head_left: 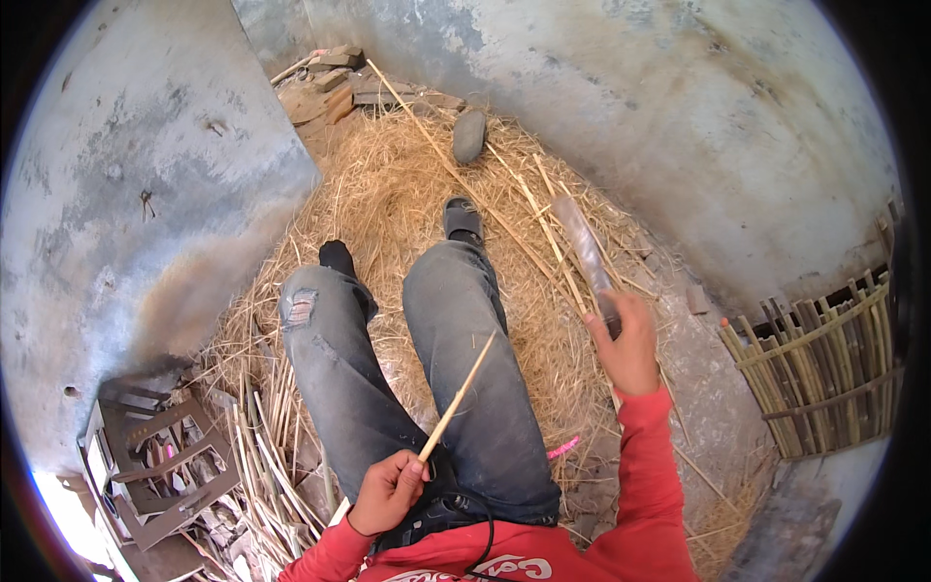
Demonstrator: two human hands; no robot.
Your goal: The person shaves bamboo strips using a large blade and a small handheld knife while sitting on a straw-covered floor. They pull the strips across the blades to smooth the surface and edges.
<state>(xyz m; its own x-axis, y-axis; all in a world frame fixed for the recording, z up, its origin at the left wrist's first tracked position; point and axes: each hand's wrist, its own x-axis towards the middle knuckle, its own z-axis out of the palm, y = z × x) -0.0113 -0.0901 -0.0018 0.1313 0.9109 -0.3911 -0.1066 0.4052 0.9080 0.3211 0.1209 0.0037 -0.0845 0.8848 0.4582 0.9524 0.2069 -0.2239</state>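
My left hand (391, 490) is closed around the lower end of a pale pointed bamboo stick (456, 398), which slants up and right across my thighs. Out to the right, my right hand (628, 341) grips the dark handle of a broad-bladed knife (583, 245). Its blade points away from me, above the straw and well apart from the stick. The blade is slightly smeared by motion. A tiny shaving lies or floats near the stick's tip.
Straw and shavings (388, 184) cover the floor around my legs. Long bamboo strips (504, 228) lie at the far right, near a loose slipper (469, 136). A slatted basket (824, 373) stands right. On the left are a broken brown frame (160, 475) and split strips (276, 466).
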